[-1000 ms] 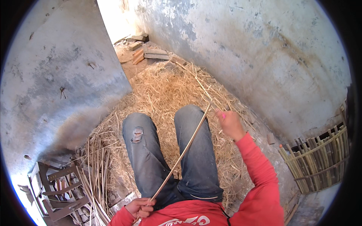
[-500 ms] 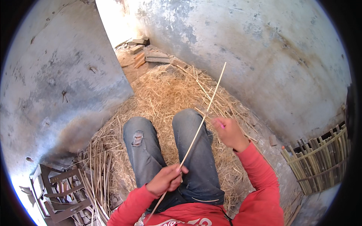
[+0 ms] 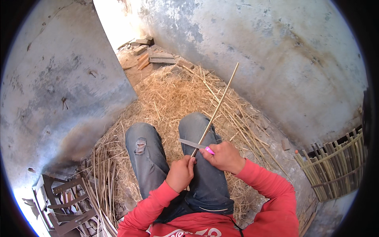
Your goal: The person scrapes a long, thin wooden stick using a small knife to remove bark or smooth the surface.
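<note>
Between my knees, my left hand (image 3: 181,172) is closed around the lower part of a long thin cane strip (image 3: 219,104), which slants up and away to the right. A knife with a pink handle (image 3: 210,150) is gripped in my right hand (image 3: 224,157), just right of the left one. Its grey blade (image 3: 190,143) points left and lies across the strip, a little above my left fingers. My right thumb is close to the strip; whether it presses on it I cannot tell.
Pale shavings (image 3: 166,94) cover the floor around my legs. Long strips (image 3: 103,177) lie at the left by a dark frame (image 3: 67,201). A slatted basket-like piece (image 3: 335,166) leans at the right. Bricks (image 3: 162,59) lie at the back, between two walls (image 3: 276,59).
My right hand has come down and left, bringing the knife blade onto the strip. My left hand has moved slightly up, and the strip's lower end no longer shows below it.
</note>
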Demonstrator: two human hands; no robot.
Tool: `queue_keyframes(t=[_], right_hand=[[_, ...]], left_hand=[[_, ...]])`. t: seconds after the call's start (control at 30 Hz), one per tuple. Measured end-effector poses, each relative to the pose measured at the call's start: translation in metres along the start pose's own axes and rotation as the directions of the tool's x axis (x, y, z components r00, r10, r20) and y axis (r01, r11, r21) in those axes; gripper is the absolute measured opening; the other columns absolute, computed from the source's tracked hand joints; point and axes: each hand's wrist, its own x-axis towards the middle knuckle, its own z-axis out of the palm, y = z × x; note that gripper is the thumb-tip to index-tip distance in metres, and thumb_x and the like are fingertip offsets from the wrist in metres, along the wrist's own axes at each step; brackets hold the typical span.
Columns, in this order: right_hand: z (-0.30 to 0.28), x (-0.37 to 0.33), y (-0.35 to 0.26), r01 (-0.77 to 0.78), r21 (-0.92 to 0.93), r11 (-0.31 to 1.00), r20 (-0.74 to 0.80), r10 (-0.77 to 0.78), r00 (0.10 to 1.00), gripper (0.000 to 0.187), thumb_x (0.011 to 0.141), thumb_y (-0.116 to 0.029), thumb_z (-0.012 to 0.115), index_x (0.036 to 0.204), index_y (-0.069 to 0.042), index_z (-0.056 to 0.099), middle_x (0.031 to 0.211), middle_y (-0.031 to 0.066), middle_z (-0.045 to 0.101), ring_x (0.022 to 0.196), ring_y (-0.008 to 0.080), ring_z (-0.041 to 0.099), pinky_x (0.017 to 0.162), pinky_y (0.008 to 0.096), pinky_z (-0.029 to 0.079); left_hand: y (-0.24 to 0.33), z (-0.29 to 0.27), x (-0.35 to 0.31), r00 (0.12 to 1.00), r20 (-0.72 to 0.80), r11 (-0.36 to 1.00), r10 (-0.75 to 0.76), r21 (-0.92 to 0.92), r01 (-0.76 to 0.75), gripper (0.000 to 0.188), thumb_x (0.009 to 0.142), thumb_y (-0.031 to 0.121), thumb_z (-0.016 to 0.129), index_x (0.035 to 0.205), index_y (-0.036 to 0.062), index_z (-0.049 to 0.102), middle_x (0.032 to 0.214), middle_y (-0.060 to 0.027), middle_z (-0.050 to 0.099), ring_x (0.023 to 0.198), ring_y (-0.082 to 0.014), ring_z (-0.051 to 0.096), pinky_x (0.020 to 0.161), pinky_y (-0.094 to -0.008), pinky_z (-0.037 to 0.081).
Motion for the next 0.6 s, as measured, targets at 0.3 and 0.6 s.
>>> queue_keyframes(t=[0.3,0.6], right_hand=[[0.011,0.004,0.002,0.038,-0.049,0.998,-0.065,-0.041,0.997,0.056,0.097,-0.054,0.062,0.065,-0.008,0.064,0.055,0.0196,0.058,0.052,0.0414,0.063,0.05,0.0507,0.052],[-0.034,0.058,0.085,-0.207,-0.023,0.978,-0.171,0.2,0.965,0.062,0.108,-0.049,0.043,0.074,-0.003,0.068,0.065,0.0246,0.061,0.064,0.0443,0.062,0.064,0.0547,0.048]], left_hand=[[-0.012,-0.018,-0.026,0.999,0.018,0.995,0.027,0.1,-0.028,0.012,0.102,0.008,0.06,0.094,-0.0007,0.065,0.067,-0.0251,0.062,0.064,-0.0432,0.067,0.057,-0.0464,0.05],[0.0,-0.062,-0.114,0.989,0.086,0.986,-0.116,0.132,0.104,0.015,0.102,0.01,0.059,0.092,0.002,0.068,0.065,-0.0197,0.063,0.058,-0.0401,0.066,0.054,-0.0437,0.05]])
